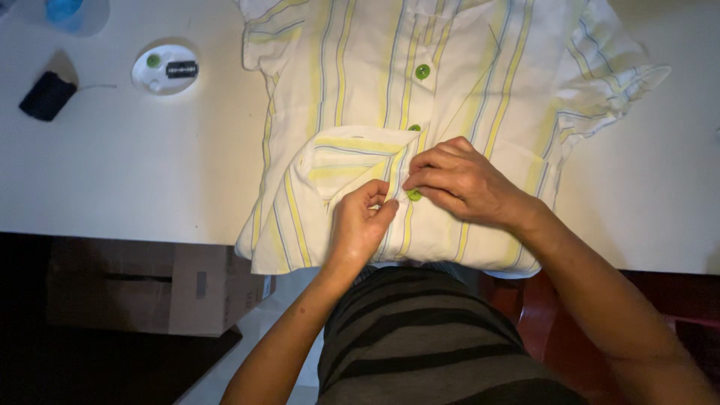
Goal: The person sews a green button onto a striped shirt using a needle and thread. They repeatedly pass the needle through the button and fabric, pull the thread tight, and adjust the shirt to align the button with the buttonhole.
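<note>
A white shirt (465, 82) with yellow and blue stripes lies flat on the white table (112, 165), its lower front folded back. My left hand (361, 223) pinches the edge of the shirt's front placket near the hem. My right hand (457, 181) rests on the shirt beside it, fingertips pressing a green button (414, 195). Two more green buttons, one at mid-chest (422, 71) and a half-hidden one (414, 127), run up the placket.
A small white dish (163, 69) with a green button and a dark piece sits at the table's upper left. A black thread spool (47, 95) lies further left. A blue-topped clear container (66, 13) stands at the top left corner. A cardboard box (142, 289) is under the table.
</note>
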